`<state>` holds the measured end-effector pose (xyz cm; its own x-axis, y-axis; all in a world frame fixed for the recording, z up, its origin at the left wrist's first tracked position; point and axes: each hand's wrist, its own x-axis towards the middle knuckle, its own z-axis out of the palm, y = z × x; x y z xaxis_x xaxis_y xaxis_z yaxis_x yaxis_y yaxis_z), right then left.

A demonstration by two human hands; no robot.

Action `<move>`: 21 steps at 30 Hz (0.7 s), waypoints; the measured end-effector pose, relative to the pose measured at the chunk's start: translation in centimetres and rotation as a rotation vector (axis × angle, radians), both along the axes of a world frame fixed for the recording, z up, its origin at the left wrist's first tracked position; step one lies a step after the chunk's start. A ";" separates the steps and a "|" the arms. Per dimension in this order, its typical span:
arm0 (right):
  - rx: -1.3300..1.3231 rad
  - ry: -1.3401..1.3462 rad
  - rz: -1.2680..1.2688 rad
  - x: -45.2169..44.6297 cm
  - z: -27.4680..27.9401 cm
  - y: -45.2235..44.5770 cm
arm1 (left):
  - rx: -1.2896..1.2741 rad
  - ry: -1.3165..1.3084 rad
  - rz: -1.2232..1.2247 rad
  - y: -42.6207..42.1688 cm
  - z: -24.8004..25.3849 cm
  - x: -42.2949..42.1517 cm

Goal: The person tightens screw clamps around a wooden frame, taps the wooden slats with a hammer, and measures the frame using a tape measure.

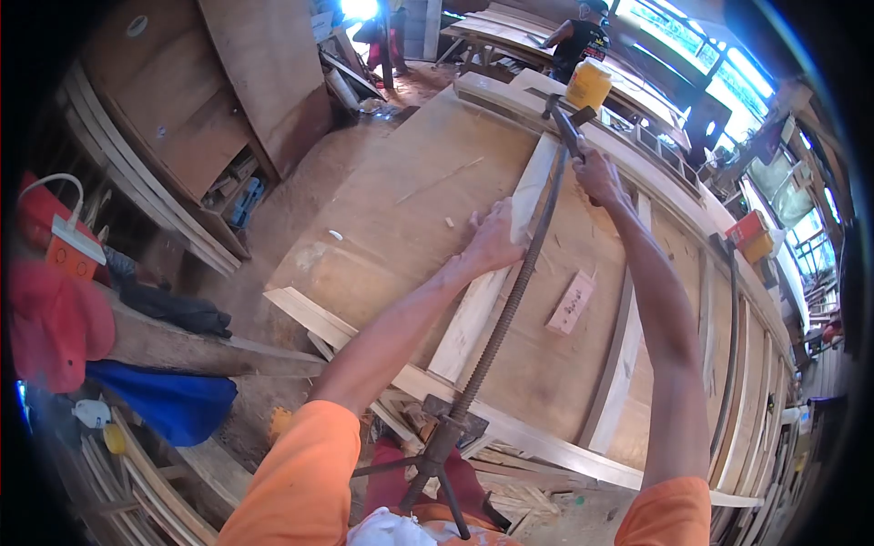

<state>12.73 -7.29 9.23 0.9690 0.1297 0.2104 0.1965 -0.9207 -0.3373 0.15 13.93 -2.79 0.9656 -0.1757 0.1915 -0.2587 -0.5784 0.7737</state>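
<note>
My left hand [496, 238] rests on a pale wooden slat [482, 305] of a large wooden panel frame [391, 196], its fingers bent over the slat beside a long threaded clamp bar [510, 314]. Farther up, my right hand [598, 176] is closed round the handle of a hammer [569, 134], whose head is near the frame's far edge. The clamp's screw end and handle [428, 466] sit at the near edge, close to my body. A small pinkish wood block [573, 302] lies on the panel, right of the bar.
A yellow container [589, 85] stands at the far edge, with a person in dark clothes [583, 41] beyond. A second clamp bar [728, 346] crosses the frame at right. Left are leaning panels [173, 82], an orange outlet box [73, 250] and a blue cloth [168, 400].
</note>
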 end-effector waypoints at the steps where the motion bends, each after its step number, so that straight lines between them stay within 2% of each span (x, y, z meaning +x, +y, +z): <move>1: -0.001 -0.001 0.008 0.0 0.5 -0.1 | -0.002 0.014 -0.010 -0.1 -0.2 0.3; 4: 0.102 -0.005 0.010 -0.2 1.3 -0.2 | 0.003 0.021 -0.004 0.1 -0.7 0.5; 6: 0.179 -0.136 -0.017 -1.4 1.7 0.2 | 0.010 0.012 -0.005 -0.1 -1.2 0.4; 7: 0.115 -0.264 0.046 0.4 0.3 -0.5 | 0.034 -0.015 0.011 -0.1 -1.2 0.5; 8: 0.116 -0.263 0.046 2.0 -1.6 -0.7 | 0.058 -0.044 0.027 -0.1 -1.2 0.6; 9: 0.004 -0.189 0.054 3.4 -3.5 -0.8 | 0.058 -0.044 0.028 -0.3 -1.3 0.6; 11: -0.042 -0.022 0.034 2.5 -3.0 0.0 | 0.060 -0.040 0.052 -0.3 -0.9 0.8; 16: -0.033 -0.004 0.027 2.7 -0.5 -1.2 | 0.046 -0.053 0.043 -0.2 -0.3 0.5; 18: 0.008 0.008 0.002 -0.4 -0.1 -1.2 | 0.059 -0.058 0.035 -0.2 -0.7 0.3; 20: 0.396 0.097 -0.170 -8.7 3.0 0.7 | 0.047 -0.019 0.011 0.0 -0.7 0.4; 21: 0.512 0.042 -0.124 -11.4 2.3 -0.1 | 0.050 -0.011 0.003 0.0 -0.8 0.3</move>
